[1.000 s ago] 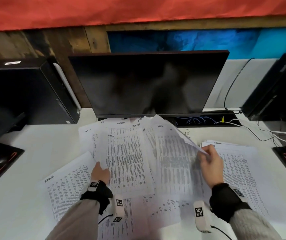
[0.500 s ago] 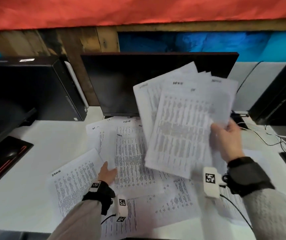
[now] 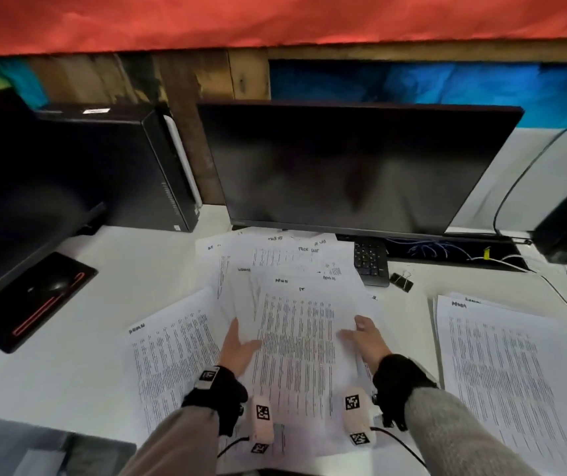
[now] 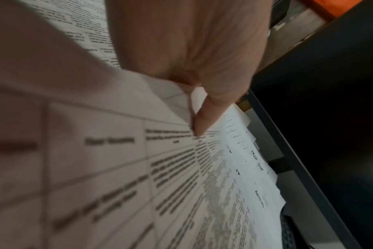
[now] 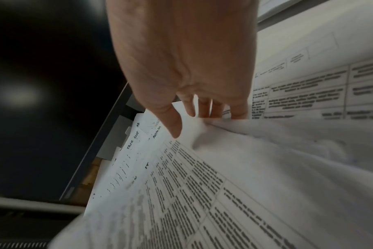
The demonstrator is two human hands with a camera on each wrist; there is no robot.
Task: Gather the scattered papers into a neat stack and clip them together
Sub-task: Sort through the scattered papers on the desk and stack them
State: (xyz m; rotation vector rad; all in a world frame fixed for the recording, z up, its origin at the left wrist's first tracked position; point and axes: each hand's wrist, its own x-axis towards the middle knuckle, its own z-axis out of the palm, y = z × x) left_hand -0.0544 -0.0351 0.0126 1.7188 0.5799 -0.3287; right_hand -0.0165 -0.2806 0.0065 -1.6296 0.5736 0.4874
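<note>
A loose bundle of printed sheets (image 3: pixel 296 341) lies on the fanned pile in front of the monitor. My left hand (image 3: pixel 238 347) holds its left edge, thumb on top and fingers hidden beneath the paper (image 4: pixel 181 168). At the right edge my right hand (image 3: pixel 366 340) holds it the same way, thumb on the top sheet (image 5: pixel 202 176) and fingers tucked under. One sheet (image 3: pixel 172 365) lies apart at the left, and a separate stack (image 3: pixel 502 379) lies at the right. A black binder clip (image 3: pixel 401 282) rests on the desk beside the keyboard.
A dark monitor (image 3: pixel 354 166) stands right behind the pile, with a keyboard (image 3: pixel 371 261) partly under the papers. A black PC tower (image 3: pixel 131 166) and a mouse pad (image 3: pixel 31 304) are at the left. Cables (image 3: pixel 515 262) run at the back right.
My right hand brought the lifted bundle down from in front of the monitor onto the central pile. My left hand shifted right to take the bundle's left edge.
</note>
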